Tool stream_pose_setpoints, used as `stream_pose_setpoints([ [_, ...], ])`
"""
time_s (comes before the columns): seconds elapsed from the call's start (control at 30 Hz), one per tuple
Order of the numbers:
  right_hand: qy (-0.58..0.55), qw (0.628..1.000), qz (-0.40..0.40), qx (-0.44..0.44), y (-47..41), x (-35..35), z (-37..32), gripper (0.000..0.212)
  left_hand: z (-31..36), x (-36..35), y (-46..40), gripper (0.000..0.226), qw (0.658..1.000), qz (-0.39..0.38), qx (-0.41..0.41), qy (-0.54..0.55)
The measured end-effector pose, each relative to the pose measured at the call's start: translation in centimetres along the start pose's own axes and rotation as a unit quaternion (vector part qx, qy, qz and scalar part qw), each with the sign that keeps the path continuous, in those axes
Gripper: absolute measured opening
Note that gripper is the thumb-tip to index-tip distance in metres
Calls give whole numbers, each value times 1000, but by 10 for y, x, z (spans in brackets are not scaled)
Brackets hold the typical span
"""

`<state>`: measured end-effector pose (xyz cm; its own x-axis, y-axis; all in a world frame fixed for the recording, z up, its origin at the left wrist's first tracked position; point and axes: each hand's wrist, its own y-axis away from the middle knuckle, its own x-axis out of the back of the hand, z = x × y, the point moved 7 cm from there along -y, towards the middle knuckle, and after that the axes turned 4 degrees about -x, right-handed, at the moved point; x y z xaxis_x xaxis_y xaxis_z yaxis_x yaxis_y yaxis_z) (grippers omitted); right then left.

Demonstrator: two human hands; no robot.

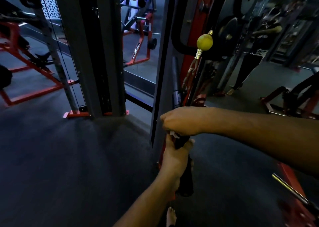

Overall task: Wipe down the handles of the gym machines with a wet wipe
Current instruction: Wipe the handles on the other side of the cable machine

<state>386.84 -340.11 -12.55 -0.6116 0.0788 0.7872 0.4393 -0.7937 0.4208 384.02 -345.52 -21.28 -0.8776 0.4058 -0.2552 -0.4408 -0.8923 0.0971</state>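
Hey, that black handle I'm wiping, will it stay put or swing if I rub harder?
The black handle probably swings; it seems to hang loose beside the frame, and the left hand grips it, apparently steadying it. It looks rigid, a straight bar. The wet wipe, bunched under the right hand, may leave it slippery.

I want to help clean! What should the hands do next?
Probably slide the right hand and its wipe down the black handle. The left hand holds the handle steady, and the part below looks not yet wiped.
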Motion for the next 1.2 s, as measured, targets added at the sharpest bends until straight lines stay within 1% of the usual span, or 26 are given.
stream_pose_setpoints([
  [0.07, 29, 999, 5, -13, 0, 2, 16, 22, -8, -4, 2, 28, 1000, -5, 27, 10],
  [0.13, 68, 995, 39, -61, -3, 7, 43, 27, -16, -7, 5, 18, 998, -9, 58, 18],
  [0.17, 73, 992, 51, -85, -4, 8, 53, 27, -19, -9, 7, 17, 997, -10, 73, 26],
  [0.2, 65, 991, 56, -104, -5, 7, 60, 25, -22, -9, 8, 23, 995, -6, 88, 37],
  [0.27, 37, 993, 45, -101, -10, 0, 55, 19, -27, -7, 6, 34, 990, 13, 124, 59],
  [0.37, -15, 998, 15, -63, -14, -14, 25, 11, -25, -7, 5, 34, 988, 20, 145, 49],
  [0.43, -76, 995, 3, -57, -6, -18, 12, 9, -24, -7, 6, 30, 990, 20, 137, 39],
  [0.5, -191, 979, -6, -78, 7, -20, 14, 13, -23, -4, 7, 30, 993, 15, 111, 36],
  [0.53, -235, 967, 13, -94, 13, -21, 20, 16, -23, -2, 8, 32, 995, 8, 99, 30],
  [0.57, -258, 957, 55, -121, 20, -19, 29, 18, -23, 1, 8, 32, 996, -3, 87, 28],
  [0.63, -222, 937, 204, -177, 31, -13, 50, 19, -21, 6, 6, 31, 997, -25, 60, 35],
  [0.67, -201, 925, 251, -202, 35, -13, 57, 20, -19, 8, 5, 31, 998, -33, 41, 34],
  [0.7, -195, 918, 262, -223, 35, -18, 58, 22, -18, 10, 5, 34, 999, -38, 21, 27],
  [0.77, -199, 916, 250, -243, 31, -26, 51, 25, -15, 10, 4, 39, 999, -45, -8, 15],
  [0.83, -229, 905, 257, -251, 33, -28, 41, 25, -13, 9, 2, 39, 999, -46, -20, 7],
  [0.9, -247, 908, 250, -229, 36, -25, 30, 22, -13, 10, 2, 38, 999, -41, -32, -3],
  [0.97, -272, 922, 198, -194, 40, -23, 23, 20, -14, 12, 4, 39, 998, -37, -47, -17],
  [1.0, -297, 921, 177, -179, 41, -22, 24, 19, -15, 12, 6, 41, 998, -35, -54, -21],
  [1.03, -320, 914, 179, -172, 43, -20, 29, 19, -16, 13, 7, 43, 998, -31, -59, -24],
  [1.07, -325, 907, 199, -179, 43, -17, 37, 19, -17, 13, 8, 45, 997, -26, -61, -31],
  [1.1, -319, 895, 240, -197, 43, -15, 49, 18, -17, 12, 8, 47, 997, -22, -61, -39],
  [1.17, -330, 853, 326, -241, 43, -21, 65, 17, -16, 10, 9, 45, 997, -17, -60, -45],
  [1.2, -348, 828, 355, -257, 41, -27, 65, 16, -14, 8, 9, 43, 997, -17, -58, -43],
])
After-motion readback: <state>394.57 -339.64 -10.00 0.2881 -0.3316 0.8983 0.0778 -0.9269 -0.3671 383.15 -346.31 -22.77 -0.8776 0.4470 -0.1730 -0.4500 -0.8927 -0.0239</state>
